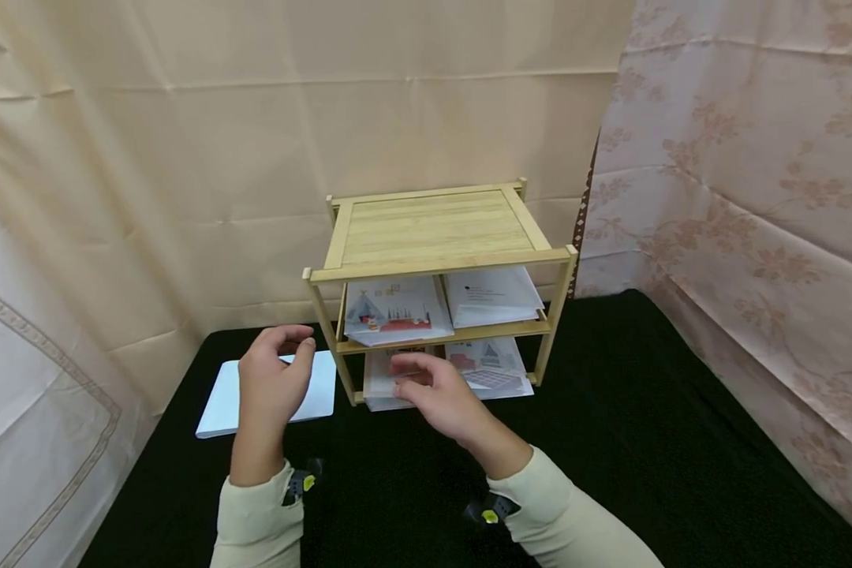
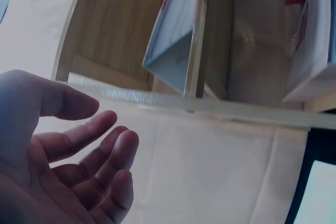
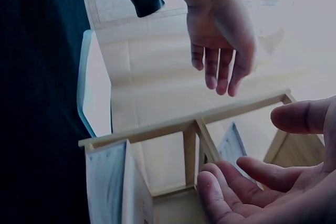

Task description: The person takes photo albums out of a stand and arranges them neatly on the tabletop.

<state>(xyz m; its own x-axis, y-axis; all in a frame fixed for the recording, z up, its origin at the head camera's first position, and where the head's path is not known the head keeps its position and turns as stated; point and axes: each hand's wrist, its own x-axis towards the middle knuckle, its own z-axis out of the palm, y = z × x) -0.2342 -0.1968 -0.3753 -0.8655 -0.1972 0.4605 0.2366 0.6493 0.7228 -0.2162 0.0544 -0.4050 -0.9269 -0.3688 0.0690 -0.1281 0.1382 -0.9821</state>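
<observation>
A small wooden shelf rack [image 1: 436, 229] stands on the black cloth. My left hand [image 1: 275, 386] hovers left of the rack, above a white rounded-corner slab [image 1: 216, 398], and holds nothing. In front of the lower tier is my right hand [image 1: 443, 398], its fingers loosely bent and nothing between them. The middle tier bears two stacks of paper booklets, a left one [image 1: 397, 312] with a tent picture and a right one [image 1: 495, 296]. Below lie a lower left stack [image 1: 379, 386], partly hidden by the right hand, and a lower right stack [image 1: 497, 367].
Beige curtain [image 1: 412, 134] hangs right behind the rack. Floral cloth [image 1: 738, 205] closes off the right side, and a white cloth [image 1: 28, 410] hangs at the left. Black cloth [image 1: 653, 426] extends in front and to the right.
</observation>
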